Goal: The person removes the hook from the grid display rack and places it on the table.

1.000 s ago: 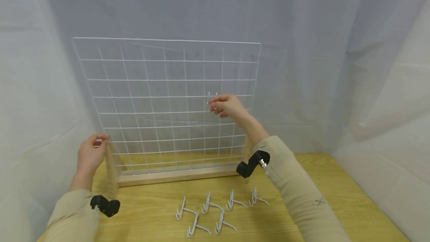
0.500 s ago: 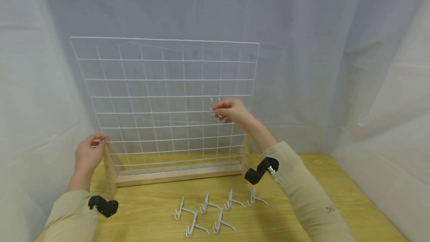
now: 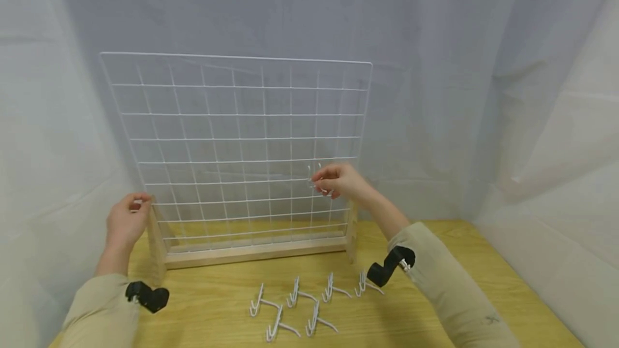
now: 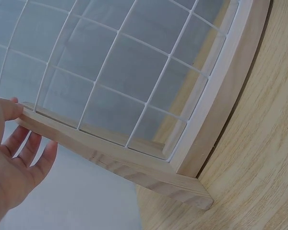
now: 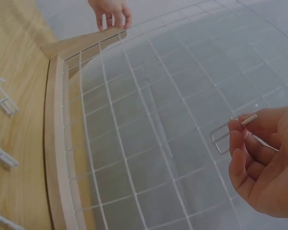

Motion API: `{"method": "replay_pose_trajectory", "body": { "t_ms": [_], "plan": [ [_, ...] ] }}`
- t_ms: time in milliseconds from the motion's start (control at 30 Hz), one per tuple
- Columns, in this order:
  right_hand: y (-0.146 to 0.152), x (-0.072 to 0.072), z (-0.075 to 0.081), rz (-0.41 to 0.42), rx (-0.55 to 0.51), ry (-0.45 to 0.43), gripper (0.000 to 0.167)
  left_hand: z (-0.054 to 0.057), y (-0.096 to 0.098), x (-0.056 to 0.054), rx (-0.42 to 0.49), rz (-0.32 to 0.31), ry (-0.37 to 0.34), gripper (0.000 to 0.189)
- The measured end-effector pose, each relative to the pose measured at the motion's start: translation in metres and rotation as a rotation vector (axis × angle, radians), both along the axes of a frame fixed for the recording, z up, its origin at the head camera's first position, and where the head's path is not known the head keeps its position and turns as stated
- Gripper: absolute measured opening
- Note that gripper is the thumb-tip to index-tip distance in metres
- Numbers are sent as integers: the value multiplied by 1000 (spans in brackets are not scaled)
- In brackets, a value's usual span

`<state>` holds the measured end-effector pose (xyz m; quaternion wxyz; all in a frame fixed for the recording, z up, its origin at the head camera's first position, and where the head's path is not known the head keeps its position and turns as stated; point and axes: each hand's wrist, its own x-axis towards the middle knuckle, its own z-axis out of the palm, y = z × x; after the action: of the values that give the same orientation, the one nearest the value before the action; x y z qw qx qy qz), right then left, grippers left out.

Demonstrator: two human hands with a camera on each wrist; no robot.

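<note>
A white wire grid panel stands in a wooden base with side uprights. My left hand pinches the top of the left upright, thumb on one side and fingers on the other in the left wrist view. Between thumb and fingertips, my right hand holds a white wire hook in front of the right part of the grid. Its two prongs point up in the head view, and the fingers cover much of the rest.
Several more white hooks lie in two rows on the wood-grain table before the base. Pale sheeting hangs behind and along both sides. Black camera mounts sit on both sleeves.
My right hand has come down along the grid and slightly right, with the hook still in its fingers. The left hand stays on the upright; the head view has shifted slightly.
</note>
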<state>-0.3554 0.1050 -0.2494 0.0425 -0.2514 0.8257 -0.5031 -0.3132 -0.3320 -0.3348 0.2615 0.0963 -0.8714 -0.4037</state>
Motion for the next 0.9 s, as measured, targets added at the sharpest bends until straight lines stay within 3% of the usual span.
{"method": "replay_pose_trajectory", "body": {
  "t_ms": [267,500,900],
  "plan": [
    [14,2,-25,16,53,5,22,1,1,1,-9,0,8,33],
    [21,4,-42,12,26,-42,21,2,-2,2,-14,0,0,34],
    [38,12,-75,34,94,0,17,2,-3,3,-18,-11,-13,34]
  ]
}}
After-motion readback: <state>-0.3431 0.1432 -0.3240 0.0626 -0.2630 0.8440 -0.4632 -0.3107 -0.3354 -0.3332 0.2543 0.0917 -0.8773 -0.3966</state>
